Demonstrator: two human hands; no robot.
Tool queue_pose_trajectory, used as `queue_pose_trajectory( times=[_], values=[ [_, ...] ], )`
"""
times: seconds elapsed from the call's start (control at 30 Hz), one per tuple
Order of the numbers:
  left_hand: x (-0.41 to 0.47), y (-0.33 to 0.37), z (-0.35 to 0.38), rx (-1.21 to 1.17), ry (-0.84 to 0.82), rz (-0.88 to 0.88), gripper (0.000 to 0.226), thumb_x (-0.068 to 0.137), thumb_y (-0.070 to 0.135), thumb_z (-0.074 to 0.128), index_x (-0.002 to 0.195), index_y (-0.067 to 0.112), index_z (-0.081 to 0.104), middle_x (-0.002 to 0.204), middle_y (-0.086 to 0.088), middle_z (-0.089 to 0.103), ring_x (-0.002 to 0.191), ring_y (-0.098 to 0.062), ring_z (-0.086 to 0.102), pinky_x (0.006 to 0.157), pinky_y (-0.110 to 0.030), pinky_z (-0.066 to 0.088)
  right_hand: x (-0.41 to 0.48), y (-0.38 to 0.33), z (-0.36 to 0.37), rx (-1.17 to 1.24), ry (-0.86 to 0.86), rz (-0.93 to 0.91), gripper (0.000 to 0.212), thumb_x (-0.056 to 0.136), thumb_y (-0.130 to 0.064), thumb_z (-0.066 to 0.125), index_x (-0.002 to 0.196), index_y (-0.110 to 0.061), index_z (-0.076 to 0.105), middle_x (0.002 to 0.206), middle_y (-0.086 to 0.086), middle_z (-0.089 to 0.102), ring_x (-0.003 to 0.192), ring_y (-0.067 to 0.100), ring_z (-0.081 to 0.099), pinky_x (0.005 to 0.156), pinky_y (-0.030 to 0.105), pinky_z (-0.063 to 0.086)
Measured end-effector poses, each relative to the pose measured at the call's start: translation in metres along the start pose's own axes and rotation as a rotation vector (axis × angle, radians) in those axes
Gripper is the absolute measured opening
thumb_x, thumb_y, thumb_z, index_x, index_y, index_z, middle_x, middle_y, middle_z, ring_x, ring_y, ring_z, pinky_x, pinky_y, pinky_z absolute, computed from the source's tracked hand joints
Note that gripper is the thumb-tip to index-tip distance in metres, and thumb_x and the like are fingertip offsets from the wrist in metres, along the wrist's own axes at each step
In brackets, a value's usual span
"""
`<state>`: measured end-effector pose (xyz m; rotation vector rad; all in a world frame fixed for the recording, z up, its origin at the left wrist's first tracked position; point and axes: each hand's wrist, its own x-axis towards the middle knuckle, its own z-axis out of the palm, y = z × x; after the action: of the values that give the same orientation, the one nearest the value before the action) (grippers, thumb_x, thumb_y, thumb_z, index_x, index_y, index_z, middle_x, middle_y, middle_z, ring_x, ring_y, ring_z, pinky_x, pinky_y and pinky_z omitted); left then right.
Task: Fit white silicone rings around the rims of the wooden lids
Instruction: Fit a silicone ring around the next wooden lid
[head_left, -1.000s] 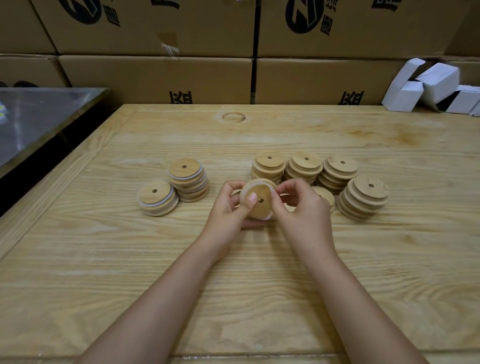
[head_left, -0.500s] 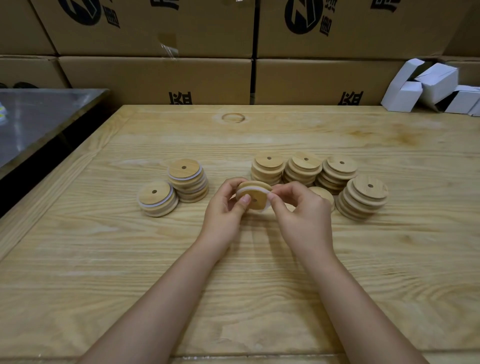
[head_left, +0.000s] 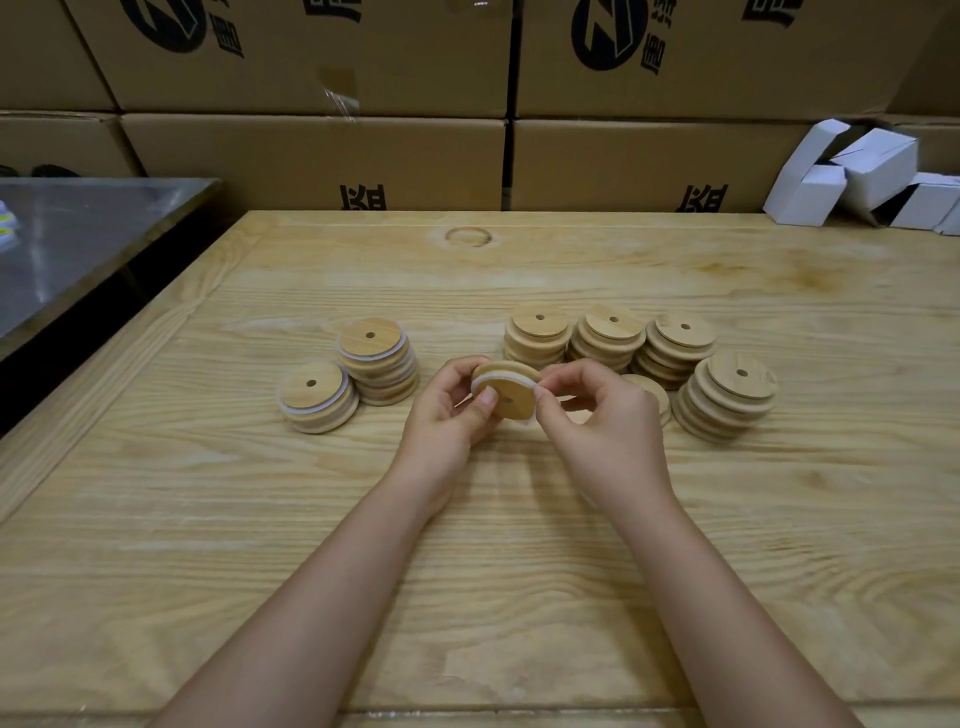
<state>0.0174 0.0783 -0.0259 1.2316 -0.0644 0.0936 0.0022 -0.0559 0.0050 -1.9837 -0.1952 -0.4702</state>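
Wooden lid (head_left: 511, 401) between left hand (head_left: 445, 418), right hand (head_left: 609, 434)

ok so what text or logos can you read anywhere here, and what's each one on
No text here reads whole enough to quote.
On the upper cardboard boxes: a black round logo and bold characters, cut off by the frame top, unreadable.
On the lower cardboard boxes: one black character each, partly hidden, unreadable.
On the white cartons: no print visible.
On the wooden lids: no print visible.
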Motion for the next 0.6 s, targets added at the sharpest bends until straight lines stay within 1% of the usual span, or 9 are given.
queue_pose_trajectory(
  times=[0.07,0.1,0.2,0.3,0.37,0.47,0.53,0.6],
  values=[
    [-0.0023,0.0011,0.0014,0.036,-0.026,0.002,0.023,0.091,-0.005,0.046,0.096,0.016,0.052,0.088,-0.001,0.062,0.072,-0.001,0.063,0.07,-0.022,0.053,-0.0002,0.001,-0.0005,-0.057,0.014,-0.046,0.012,0.079,-0.01,0.067,0.076,-0.021,0.063,0.075,-0.015,0.064,0.079,0.001,0.057,0.072,0.014,0.044],
    [-0.0038,0.0013,0.002,0.06,-0.044,0.005,0.02,0.091,-0.004,0.048,0.096,0.015,0.052,0.087,-0.003,0.062,0.071,-0.002,0.063,0.067,-0.022,0.053,-0.0004,0.0015,-0.0008,-0.089,0.023,-0.07,0.008,0.08,-0.01,0.066,0.079,-0.017,0.062,0.076,-0.012,0.064,0.078,0.002,0.055,0.071,0.014,0.042],
    [-0.0078,0.0011,0.0044,0.119,-0.105,0.01,0.015,0.09,0.001,0.052,0.095,0.014,0.049,0.08,-0.003,0.066,0.063,-0.006,0.062,0.055,-0.021,0.051,-0.0013,0.0025,-0.0014,-0.167,0.014,-0.119,0.003,0.082,-0.011,0.065,0.084,-0.011,0.062,0.079,-0.004,0.064,0.075,0.006,0.053,0.07,0.022,0.041],
    [-0.0082,0.0009,0.0062,0.141,-0.129,0.016,0.014,0.09,0.0,0.052,0.094,0.013,0.052,0.067,0.006,0.07,0.057,-0.002,0.06,0.05,-0.017,0.048,-0.0026,0.0024,0.0006,-0.258,-0.003,-0.206,0.005,0.083,-0.011,0.065,0.086,-0.007,0.064,0.08,0.001,0.065,0.077,0.017,0.058,0.069,0.028,0.041],
    [-0.0069,0.0018,0.0052,0.079,-0.105,0.0,0.015,0.09,-0.001,0.05,0.093,0.013,0.053,0.065,0.007,0.07,0.057,-0.001,0.062,0.05,-0.017,0.05,-0.003,0.0017,0.001,-0.283,0.003,-0.236,0.006,0.083,-0.011,0.066,0.086,-0.006,0.065,0.082,0.002,0.066,0.079,0.021,0.06,0.072,0.032,0.044],
    [-0.0041,0.0019,0.0012,0.004,-0.05,-0.013,0.015,0.09,0.002,0.05,0.095,0.015,0.053,0.069,0.004,0.07,0.063,-0.006,0.064,0.055,-0.025,0.055,-0.0031,0.0016,0.0005,-0.285,0.02,-0.251,0.008,0.083,-0.012,0.068,0.086,-0.006,0.066,0.084,0.003,0.067,0.082,0.023,0.062,0.074,0.04,0.048],
    [-0.0032,0.0013,0.0,-0.012,-0.038,-0.003,0.015,0.089,0.003,0.051,0.096,0.017,0.053,0.072,0.004,0.07,0.067,-0.007,0.065,0.059,-0.028,0.056,-0.0029,0.0021,0.0007,-0.274,0.022,-0.247,0.008,0.083,-0.012,0.069,0.084,-0.005,0.066,0.084,0.003,0.067,0.082,0.023,0.062,0.074,0.04,0.048],
    [-0.0029,0.0005,-0.0004,-0.006,-0.038,0.011,0.017,0.089,0.004,0.052,0.096,0.018,0.054,0.076,0.004,0.07,0.07,-0.009,0.066,0.061,-0.03,0.058,-0.0026,0.0028,0.0011,-0.253,0.028,-0.238,0.007,0.082,-0.01,0.069,0.083,-0.004,0.066,0.085,0.004,0.067,0.083,0.022,0.063,0.074,0.036,0.047]
  ],
)
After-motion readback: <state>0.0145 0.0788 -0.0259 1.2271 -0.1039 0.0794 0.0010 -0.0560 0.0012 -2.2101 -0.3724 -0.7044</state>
